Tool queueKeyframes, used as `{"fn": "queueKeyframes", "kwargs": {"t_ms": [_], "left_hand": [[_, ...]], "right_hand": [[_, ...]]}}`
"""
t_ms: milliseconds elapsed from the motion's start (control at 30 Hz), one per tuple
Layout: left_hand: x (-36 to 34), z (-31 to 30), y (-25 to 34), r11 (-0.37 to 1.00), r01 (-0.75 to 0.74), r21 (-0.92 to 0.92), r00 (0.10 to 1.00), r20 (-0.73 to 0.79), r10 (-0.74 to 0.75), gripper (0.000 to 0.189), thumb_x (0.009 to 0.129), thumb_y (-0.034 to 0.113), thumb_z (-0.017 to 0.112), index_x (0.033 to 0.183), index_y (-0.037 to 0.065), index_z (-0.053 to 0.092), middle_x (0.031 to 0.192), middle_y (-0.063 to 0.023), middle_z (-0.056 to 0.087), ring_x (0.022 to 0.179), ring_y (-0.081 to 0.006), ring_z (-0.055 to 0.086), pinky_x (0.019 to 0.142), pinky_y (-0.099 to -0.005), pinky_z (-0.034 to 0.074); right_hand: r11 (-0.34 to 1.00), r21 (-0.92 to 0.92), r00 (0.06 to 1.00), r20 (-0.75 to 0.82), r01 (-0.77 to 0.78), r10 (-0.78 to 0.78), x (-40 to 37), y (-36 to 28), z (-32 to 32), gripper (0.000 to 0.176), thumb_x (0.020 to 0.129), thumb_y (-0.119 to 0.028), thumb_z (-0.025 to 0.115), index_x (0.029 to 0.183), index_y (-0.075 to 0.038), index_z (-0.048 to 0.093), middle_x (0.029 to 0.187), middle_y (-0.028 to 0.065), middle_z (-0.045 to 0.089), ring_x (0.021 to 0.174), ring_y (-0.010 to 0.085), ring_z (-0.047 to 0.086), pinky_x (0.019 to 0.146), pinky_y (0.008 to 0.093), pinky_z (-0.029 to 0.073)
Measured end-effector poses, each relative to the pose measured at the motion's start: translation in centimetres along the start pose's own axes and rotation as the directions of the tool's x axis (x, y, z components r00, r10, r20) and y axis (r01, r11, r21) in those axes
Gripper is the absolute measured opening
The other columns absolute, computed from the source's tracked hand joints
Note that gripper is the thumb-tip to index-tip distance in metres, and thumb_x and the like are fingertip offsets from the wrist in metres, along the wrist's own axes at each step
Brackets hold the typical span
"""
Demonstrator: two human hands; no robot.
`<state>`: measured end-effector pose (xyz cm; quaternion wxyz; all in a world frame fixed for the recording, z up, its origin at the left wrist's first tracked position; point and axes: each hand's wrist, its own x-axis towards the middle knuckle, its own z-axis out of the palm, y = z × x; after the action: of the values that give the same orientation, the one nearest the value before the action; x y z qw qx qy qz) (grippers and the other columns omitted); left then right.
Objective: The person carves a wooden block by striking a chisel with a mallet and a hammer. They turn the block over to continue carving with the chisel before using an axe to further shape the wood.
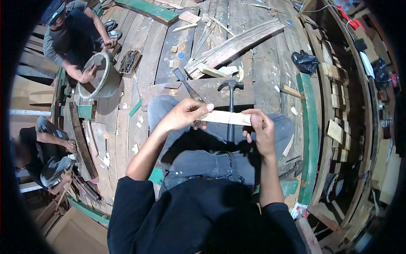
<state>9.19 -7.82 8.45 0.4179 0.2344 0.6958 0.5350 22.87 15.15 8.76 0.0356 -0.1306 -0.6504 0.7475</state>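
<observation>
A pale, flat strip of wood [226, 117] spans between my two hands, held level above my lap. Its left end is pinched between the thumb and fingers of my left hand [188, 114]. My right hand [261, 129] grips the other end. Behind the strip lies a claw hammer [231, 92], its head pointing away from me and its handle partly covered by the strip. A chisel [186, 83] with a broad blade lies just beyond my left hand, its lower end hidden by that hand.
A weathered timber beam [237, 48] lies ahead among wood scraps. Green planks [308, 139] run along the right, near a black plastic bag [305, 62]. On the left, one person sits by a bucket [111, 78] and a tray of nails [130, 62]; another person [38, 146] sits nearer.
</observation>
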Motion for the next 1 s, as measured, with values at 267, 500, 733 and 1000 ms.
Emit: {"fn": "queueKeyframes", "kwargs": {"t_ms": [267,500,733,1000], "left_hand": [[0.4,-0.4,-1.3,0.804,-0.466,0.368,0.84,-0.1,0.533,0.037,0.078,0.015,0.079,0.111,0.005,0.065,0.109,-0.0058,0.065,0.104,-0.0189,0.06,0.088,-0.0329,0.047],[1.7,-1.5,-2.5,0.969,-0.236,0.073,0.946,-0.213,0.246,0.023,0.088,0.015,0.069,0.108,0.004,0.066,0.096,-0.0023,0.065,0.08,-0.0079,0.058,0.07,-0.0249,0.048],[8.2,-6.0,-8.0,0.983,-0.157,0.096,0.973,-0.156,0.171,0.034,0.092,0.019,0.066,0.122,0.008,0.056,0.09,0.0017,0.057,0.071,-0.0044,0.05,0.061,-0.0209,0.043],[16.2,-8.3,-15.0,0.841,-0.144,0.522,0.925,-0.23,0.301,0.053,0.081,0.023,0.075,0.128,0.011,0.057,0.111,-0.0115,0.065,0.094,-0.0212,0.061,0.083,-0.034,0.05]], "right_hand": [[0.99,0.1,0.994,-0.008,-0.103,0.105,1.0,2.0,-0.4,0.043,0.102,-0.039,0.046,0.104,0.003,0.057,0.074,0.0066,0.059,0.05,0.0091,0.054,0.037,0.0204,0.039],[0.952,-0.296,0.989,-0.1,0.079,-0.113,1.9,3.8,0.1,0.04,0.086,-0.019,0.072,0.118,-0.003,0.056,0.102,0.0074,0.062,0.086,0.0146,0.061,0.063,0.0252,0.05],[0.626,-0.744,0.942,0.014,0.233,-0.334,5.3,9.4,0.6,0.031,0.075,-0.016,0.08,0.1,-0.002,0.066,0.09,0.0113,0.064,0.082,0.023,0.064,0.072,0.0348,0.051],[0.431,-0.902,0.982,-0.072,0.012,-0.176,10.5,16.1,6.0,0.06,0.073,-0.032,0.079,0.118,-0.003,0.052,0.097,0.017,0.065,0.084,0.0364,0.066,0.068,0.0469,0.053]]}}
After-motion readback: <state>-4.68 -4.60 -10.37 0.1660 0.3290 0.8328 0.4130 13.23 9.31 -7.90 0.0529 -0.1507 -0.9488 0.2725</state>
